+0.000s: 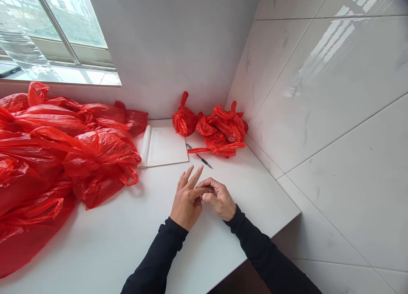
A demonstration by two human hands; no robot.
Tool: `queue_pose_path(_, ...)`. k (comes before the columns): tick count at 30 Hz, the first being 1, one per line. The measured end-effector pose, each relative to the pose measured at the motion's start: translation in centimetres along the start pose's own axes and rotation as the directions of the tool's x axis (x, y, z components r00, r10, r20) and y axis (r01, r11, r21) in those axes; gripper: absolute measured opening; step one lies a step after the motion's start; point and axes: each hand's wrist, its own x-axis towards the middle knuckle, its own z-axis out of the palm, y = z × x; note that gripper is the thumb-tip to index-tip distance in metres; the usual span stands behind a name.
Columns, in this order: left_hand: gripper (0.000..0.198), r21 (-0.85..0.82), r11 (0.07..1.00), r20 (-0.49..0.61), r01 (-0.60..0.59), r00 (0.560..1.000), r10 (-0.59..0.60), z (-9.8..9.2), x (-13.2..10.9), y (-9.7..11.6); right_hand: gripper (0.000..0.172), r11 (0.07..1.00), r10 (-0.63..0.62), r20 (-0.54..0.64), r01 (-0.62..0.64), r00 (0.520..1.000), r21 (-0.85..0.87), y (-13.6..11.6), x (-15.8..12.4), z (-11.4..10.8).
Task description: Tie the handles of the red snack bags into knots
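Observation:
My left hand [186,202] is over the white table [210,251], its middle, ring and little fingers stretched out and spread. Its index finger reaches across to my right hand [219,198]. The fingers of my right hand are closed in a pinch around the tip of that index finger. Whether something small is held between them is hidden. Just beyond the fingertips lies a black pen [204,160], apart from both hands. Behind it to the left, a notepad [168,146] lies with its cover folded back, showing a page with small print along one side.
Knotted red plastic bags [98,162] are heaped along the table's left. More tied red bags [223,130] sit in the back corner. A clear plastic bottle [24,47] is by the window. Tiled wall [344,154] borders the right; the table edge runs beneath my right forearm.

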Motion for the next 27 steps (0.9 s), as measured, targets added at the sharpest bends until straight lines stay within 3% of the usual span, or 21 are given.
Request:
queue_pose_path(13, 0.056, 0.025, 1.000, 0.043, -0.008, 0.999, 0.007, -0.13, 0.12, 0.29, 0.018, 0.999, -0.033, -0.019, 0.033, 0.999, -0.011, 0.31, 0.19, -0.06)
queue_pose_path(19, 0.059, 0.011, 1.000, 0.025, -0.005, 1.000, 0.005, -0.08, 0.18, 0.13, 0.015, 1.000, 0.016, -0.015, -0.016, 1.000, -0.002, 0.02, 0.17, -0.01)
queue_pose_path(27, 0.057, 0.014, 1.000, 0.050, -0.007, 0.999, 0.006, -0.11, 0.31, 0.38, 0.018, 0.999, -0.043, -0.025, 0.042, 0.999, -0.021, 0.08, 0.21, -0.15)
